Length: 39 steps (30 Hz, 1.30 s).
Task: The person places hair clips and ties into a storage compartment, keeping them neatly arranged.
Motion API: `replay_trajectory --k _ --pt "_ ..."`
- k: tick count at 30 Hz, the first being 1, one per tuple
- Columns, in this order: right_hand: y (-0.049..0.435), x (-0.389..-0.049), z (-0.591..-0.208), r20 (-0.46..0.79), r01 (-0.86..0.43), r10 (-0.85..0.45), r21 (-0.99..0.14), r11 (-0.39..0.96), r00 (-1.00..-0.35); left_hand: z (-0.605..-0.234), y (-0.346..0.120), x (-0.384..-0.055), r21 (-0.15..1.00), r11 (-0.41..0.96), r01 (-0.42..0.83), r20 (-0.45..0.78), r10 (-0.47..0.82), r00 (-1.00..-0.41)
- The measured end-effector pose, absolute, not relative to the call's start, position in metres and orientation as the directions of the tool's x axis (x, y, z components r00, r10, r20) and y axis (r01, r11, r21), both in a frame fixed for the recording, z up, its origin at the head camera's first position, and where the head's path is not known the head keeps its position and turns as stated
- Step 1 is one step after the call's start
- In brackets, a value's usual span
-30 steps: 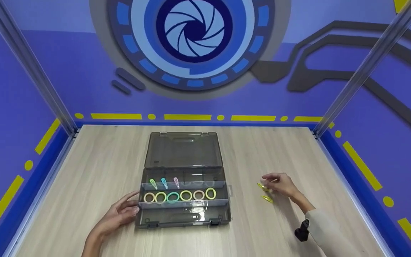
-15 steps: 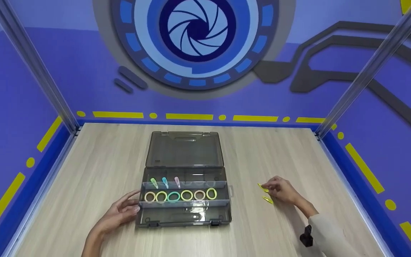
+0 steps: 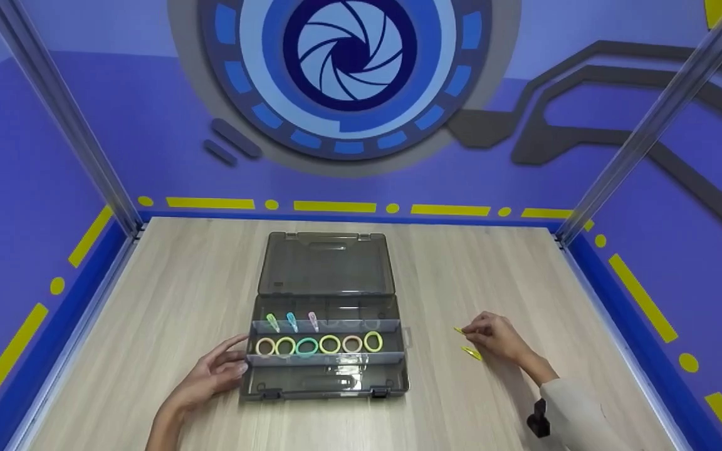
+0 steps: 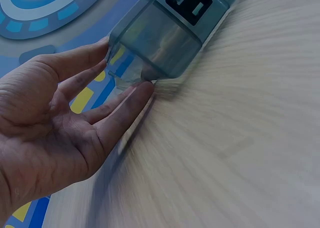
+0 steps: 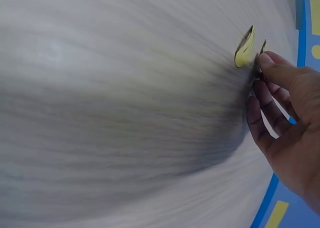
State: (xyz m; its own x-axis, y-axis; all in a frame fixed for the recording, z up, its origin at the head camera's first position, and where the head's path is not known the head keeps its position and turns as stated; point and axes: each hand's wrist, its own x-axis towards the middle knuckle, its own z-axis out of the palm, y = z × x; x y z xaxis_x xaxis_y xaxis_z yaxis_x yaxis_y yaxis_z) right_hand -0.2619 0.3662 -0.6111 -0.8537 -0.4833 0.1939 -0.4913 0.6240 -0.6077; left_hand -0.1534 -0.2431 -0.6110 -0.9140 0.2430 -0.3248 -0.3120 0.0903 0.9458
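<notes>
A see-through grey plastic box (image 3: 298,378) lies with its lid folded back. My left hand (image 3: 209,376) rests its extended fingertips against the box's left side; in the left wrist view, the fingers (image 4: 127,110) meet its corner. Right of the box, my right hand (image 3: 497,338) pinches a yellow snap hair clip (image 5: 263,47) between thumb and fingers, low over the table. Another yellow hair clip (image 3: 471,353) lies close by on the wood. Inside the box's middle compartment stands a row of pastel hair ties (image 3: 307,347). Behind them are a green clip (image 3: 272,322), a blue clip (image 3: 292,321) and a pink clip (image 3: 313,321).
The pale wooden table (image 3: 198,275) is bounded by blue and purple panels with yellow markings. Metal posts (image 3: 643,138) rise at the back corners. The raised lid part (image 3: 326,266) lies toward the back wall. A small latch (image 3: 407,337) sticks out at the box's right.
My right fingers have closed on the upper yellow clip and drawn it slightly away from the other one. My left hand stays at the box. The head view has shifted slightly.
</notes>
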Motion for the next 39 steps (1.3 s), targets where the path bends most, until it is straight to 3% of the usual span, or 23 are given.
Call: replay_trajectory --k 8,33,39 --pt "0.368 -0.261 -0.610 0.177 -0.501 -0.514 -0.618 0.606 -0.840 -0.611 -0.238 -0.152 0.922 0.116 -0.369 -0.384 0.167 -0.908" --pt "0.370 -0.257 -0.590 0.156 -0.467 -0.473 -0.587 0.661 -0.867 -0.612 -0.242 -0.152 0.941 0.089 -0.326 -0.338 0.238 -0.911" --pt "0.370 -0.259 -0.585 0.232 -0.568 -0.543 -0.558 0.605 -0.807 -0.611 -0.242 -0.152 0.947 0.081 -0.311 -0.322 0.247 -0.914"
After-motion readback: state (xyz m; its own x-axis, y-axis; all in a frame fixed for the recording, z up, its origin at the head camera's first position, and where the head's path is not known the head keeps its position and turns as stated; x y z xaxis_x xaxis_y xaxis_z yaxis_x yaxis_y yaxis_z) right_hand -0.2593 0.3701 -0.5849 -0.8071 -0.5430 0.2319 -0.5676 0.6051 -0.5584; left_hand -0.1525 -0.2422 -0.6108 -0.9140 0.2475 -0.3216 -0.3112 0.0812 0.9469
